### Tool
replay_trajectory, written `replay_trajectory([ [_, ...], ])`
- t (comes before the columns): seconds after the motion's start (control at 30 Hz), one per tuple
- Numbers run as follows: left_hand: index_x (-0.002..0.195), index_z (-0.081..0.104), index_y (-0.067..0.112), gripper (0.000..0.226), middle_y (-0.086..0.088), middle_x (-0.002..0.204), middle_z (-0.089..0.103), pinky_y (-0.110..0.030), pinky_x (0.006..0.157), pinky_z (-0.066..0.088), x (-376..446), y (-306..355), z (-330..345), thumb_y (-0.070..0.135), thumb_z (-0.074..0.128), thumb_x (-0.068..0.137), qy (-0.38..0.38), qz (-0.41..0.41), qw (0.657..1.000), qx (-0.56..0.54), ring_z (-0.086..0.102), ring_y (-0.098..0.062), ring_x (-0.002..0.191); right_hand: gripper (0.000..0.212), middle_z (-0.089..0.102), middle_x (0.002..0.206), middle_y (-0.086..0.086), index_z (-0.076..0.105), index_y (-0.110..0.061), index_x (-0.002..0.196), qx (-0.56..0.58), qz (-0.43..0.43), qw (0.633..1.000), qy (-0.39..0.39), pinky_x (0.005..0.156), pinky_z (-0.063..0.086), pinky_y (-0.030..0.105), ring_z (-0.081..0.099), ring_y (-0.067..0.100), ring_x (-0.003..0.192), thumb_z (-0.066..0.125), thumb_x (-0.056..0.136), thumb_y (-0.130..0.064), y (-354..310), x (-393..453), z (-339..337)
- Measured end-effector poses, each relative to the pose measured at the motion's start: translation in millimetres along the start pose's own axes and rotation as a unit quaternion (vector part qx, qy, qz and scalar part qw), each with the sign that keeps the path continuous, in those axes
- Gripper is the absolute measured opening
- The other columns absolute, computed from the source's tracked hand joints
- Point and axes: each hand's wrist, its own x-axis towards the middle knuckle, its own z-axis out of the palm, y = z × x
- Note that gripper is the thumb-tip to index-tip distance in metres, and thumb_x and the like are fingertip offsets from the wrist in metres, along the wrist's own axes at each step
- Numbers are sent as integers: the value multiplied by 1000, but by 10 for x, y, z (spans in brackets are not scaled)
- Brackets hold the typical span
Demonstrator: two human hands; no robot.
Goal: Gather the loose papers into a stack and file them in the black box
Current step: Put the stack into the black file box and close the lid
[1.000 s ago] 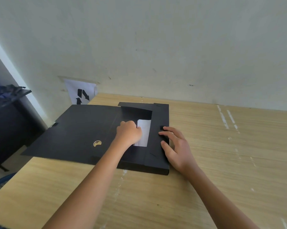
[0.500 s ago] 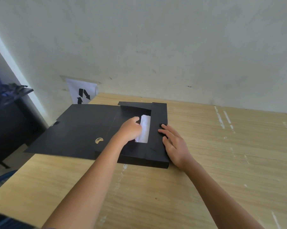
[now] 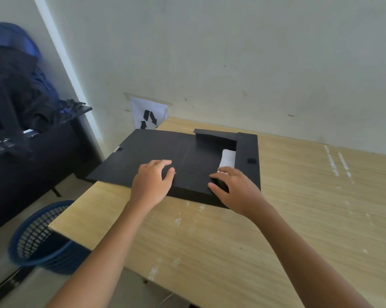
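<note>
The black box point(image 3: 247, 150) lies open on the wooden table point(image 3: 298, 218), its wide lid point(image 3: 143, 150) spread to the left past the table edge. Black inner flaps cover most of the inside. Only a narrow strip of the white papers point(image 3: 228, 157) shows between them. My left hand point(image 3: 152, 178) rests on the lid near its fold, fingers curled and holding nothing. My right hand point(image 3: 232, 190) sits at the box's near right corner, thumb and fingers closed on the edge of the near flap, fingertips just short of the papers.
A blue mesh basket point(image 3: 41, 238) stands on the floor by the table's left corner. A dark chair with black and blue clothing point(image 3: 16, 103) is at the far left. A taped sheet with black arrows point(image 3: 148, 116) hangs on the wall behind the box.
My left hand left the paper gap and moved left onto the lid. My right hand slid from the right flap to the near corner. Less paper shows between the flaps.
</note>
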Motion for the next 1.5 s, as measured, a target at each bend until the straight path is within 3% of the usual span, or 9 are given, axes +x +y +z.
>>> replay_trajectory([
  [0.3,143,56,30,46,2,145,58,-44,101,46,-110,-214,32,46,49,100,-9,-74,992,106,46,-30,134,39,59,143,-5,58,-28,139,-69,46,997,-6,118,35,38,50,16,133,38,107,-38,405,-161,-141],
  [0.4,149,46,37,65,-14,160,37,-55,113,30,-119,-233,35,70,43,92,-28,-178,969,170,26,-43,146,41,59,144,0,54,-20,142,-69,51,996,5,116,39,38,52,18,133,37,108,-34,251,-133,-118],
  [0.5,158,29,37,96,-28,168,9,-58,119,20,-113,-265,10,91,37,79,-50,-264,948,174,9,-51,152,52,50,153,-3,44,-22,151,-35,4,999,-23,117,34,37,45,17,142,40,105,-47,-2,-131,-6],
  [0.6,156,35,21,120,-30,162,25,-53,114,27,-102,-305,-51,100,40,66,-34,-291,939,181,22,-48,148,53,44,158,-6,39,-24,154,-72,-4,997,-29,124,20,33,37,13,148,33,107,-48,-10,-135,134],
  [0.73,146,42,0,140,-24,144,45,-44,105,38,-15,-339,-171,102,53,51,-4,-326,933,154,40,-42,132,51,41,160,-6,38,-23,155,-94,3,995,-26,125,16,31,31,12,152,29,109,-44,18,-127,166],
  [0.9,130,55,1,132,-17,128,49,-30,79,35,134,-426,-321,99,66,42,-36,-379,917,115,40,-32,117,52,38,162,-7,35,-24,156,-102,9,994,-26,124,16,30,28,12,153,29,109,-45,-10,-137,152],
  [1.13,115,51,8,108,-14,131,50,-38,93,40,247,-457,-446,88,77,49,-66,-409,905,100,43,-32,125,53,40,161,-6,36,-25,156,-118,17,992,-28,124,19,30,31,13,152,26,109,-46,-26,-149,150],
  [1.23,122,54,7,116,-10,130,56,-38,84,33,289,-539,-483,88,79,43,-72,-415,903,87,46,-32,125,52,42,160,-5,38,-25,155,-118,20,993,-25,123,21,32,34,15,151,27,109,-47,-36,-148,152],
  [1.5,138,46,10,131,-12,137,47,-38,90,43,331,-566,-591,85,84,37,-72,-440,892,72,41,-33,129,52,41,160,-5,37,-26,155,-112,21,993,-16,124,20,31,35,15,150,28,108,-47,-20,-137,163],
])
